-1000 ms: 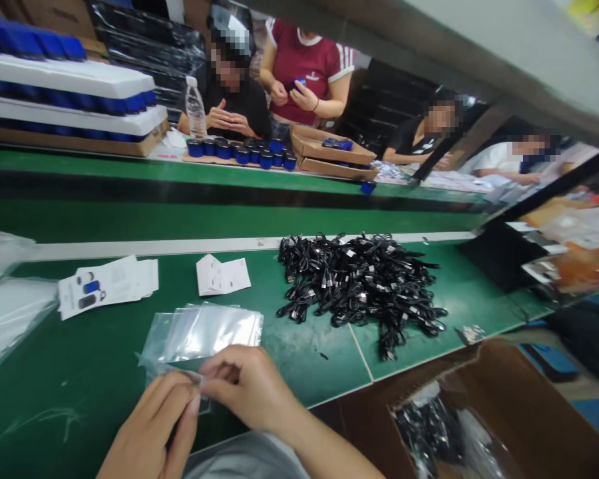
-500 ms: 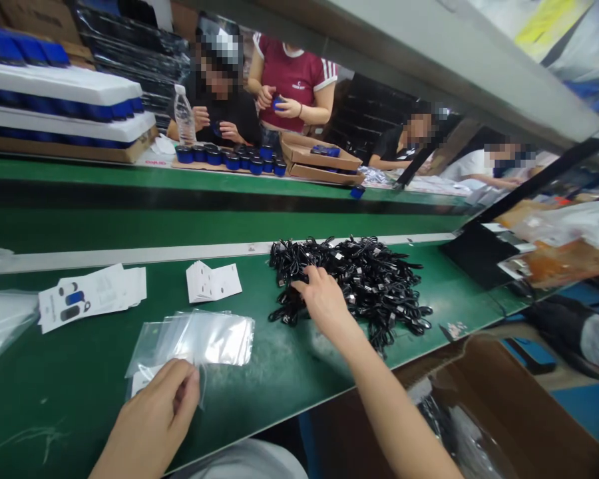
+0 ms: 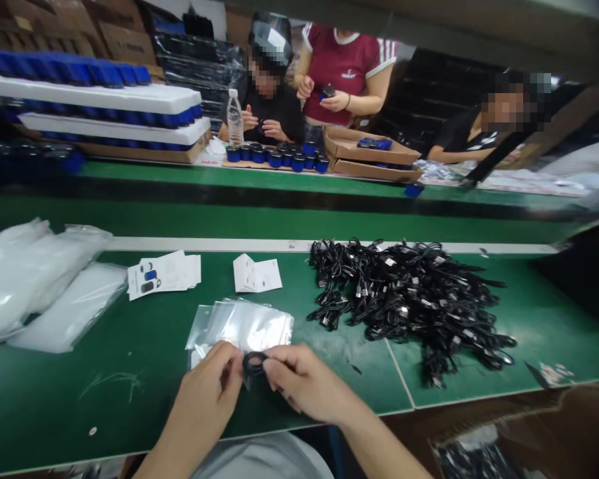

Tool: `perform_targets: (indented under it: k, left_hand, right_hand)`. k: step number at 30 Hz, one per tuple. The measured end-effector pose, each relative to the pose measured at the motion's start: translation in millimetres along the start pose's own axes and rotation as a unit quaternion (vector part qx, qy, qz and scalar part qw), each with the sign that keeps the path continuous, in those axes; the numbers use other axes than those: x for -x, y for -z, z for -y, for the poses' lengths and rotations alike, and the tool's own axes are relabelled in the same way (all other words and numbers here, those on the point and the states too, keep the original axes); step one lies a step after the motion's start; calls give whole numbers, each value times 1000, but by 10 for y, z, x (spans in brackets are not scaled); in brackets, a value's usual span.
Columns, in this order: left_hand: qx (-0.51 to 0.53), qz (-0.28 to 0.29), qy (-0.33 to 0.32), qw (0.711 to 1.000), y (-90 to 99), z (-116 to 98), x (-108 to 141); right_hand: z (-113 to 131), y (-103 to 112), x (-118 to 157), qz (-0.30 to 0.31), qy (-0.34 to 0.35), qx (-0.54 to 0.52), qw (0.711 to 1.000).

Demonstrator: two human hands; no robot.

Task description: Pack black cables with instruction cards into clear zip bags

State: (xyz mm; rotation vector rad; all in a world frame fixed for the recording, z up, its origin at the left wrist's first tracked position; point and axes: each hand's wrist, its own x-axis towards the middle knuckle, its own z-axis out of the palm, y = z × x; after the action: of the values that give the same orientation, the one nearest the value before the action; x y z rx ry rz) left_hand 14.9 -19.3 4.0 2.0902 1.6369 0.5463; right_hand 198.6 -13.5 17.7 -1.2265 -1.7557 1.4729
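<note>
A coiled black USB cable (image 3: 254, 364) is pinched in my right hand (image 3: 304, 380), close above the front of the green table. My left hand (image 3: 212, 382) is closed at the other side of the coil, on a clear plastic bag whose edge is mostly hidden by the fingers. Just beyond both hands lies a fanned stack of clear plastic bags (image 3: 249, 324). To the right spreads a large heap of coiled black cables (image 3: 404, 286). Folded white leaflets (image 3: 262, 274) stand behind the bags, and printed cards (image 3: 167, 273) lie to their left.
Packs of white plastic bags (image 3: 74, 303) lie at the left. Across the raised back ledge stand blue-and-black round items (image 3: 279, 158), a water bottle (image 3: 234, 120), cardboard trays (image 3: 369, 156) and stacked foam trays (image 3: 130, 100). Several co-workers sit or stand behind it. An open carton is at lower right.
My right hand has left the cable heap with one coiled cable and come back beside my left hand. The view has swung left, so the table things appear farther right.
</note>
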Motion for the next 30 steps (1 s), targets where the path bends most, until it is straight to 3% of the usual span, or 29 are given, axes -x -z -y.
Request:
perform_targets:
  k: [3, 6, 12, 14, 19, 23, 25, 27, 30]
  left_hand:
    - [3, -32, -15, 999, 11, -6, 57]
    - [14, -75, -39, 996, 5, 25, 112]
    - [-3, -124, -78, 989, -52, 57, 160]
    - [-16, -134, -92, 987, -63, 47, 171]
    - [-30, -141, -106, 984, -43, 31, 207]
    - [-32, -152, -114, 981, -38, 34, 234]
    - [-35, -152, -117, 981, -46, 40, 248]
    - [-37, -150, -123, 980, -56, 47, 265]
    - [-33, -149, -133, 979, -69, 56, 291]
  right_hand:
    - [7, -245, -32, -47, 27, 58, 997]
    - [52, -267, -60, -75, 43, 135, 987]
    - [108, -451, -64, -110, -11, 338, 935]
    - [135, -473, -40, -102, -17, 362, 926]
    - [233, -171, 83, 7, 60, 185, 981]
    - [173, -1, 95, 12, 17, 44, 999]
    - [100, -26, 51, 30, -44, -94, 994]
    - [35, -97, -1, 43, -95, -223, 969]
    - [-16, -220, -43, 10, -117, -313, 942]
